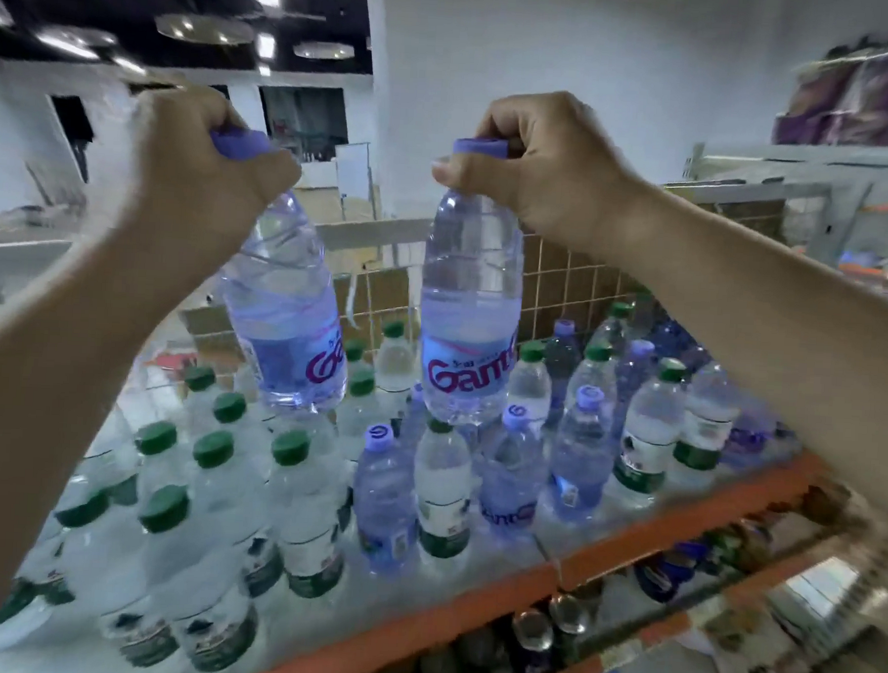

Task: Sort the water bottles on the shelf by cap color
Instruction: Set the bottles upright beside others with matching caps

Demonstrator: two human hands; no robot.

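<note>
Both bare forearms reach forward and upward, and both hands are raised well above the shelf edge (627, 531). The left grip (204, 164) is a closed fist with its back turned to the camera; the fingers wrap around the neck and purple cap of a bottle (284, 302), which hangs tilted under it. The right grip (533, 161) is also closed, the thumb (450, 174) pressed just under the cap of a second bottle (469, 312) and the fingers curled over the top. This bottle hangs upright. The two hands are apart, at about the same height.
</note>
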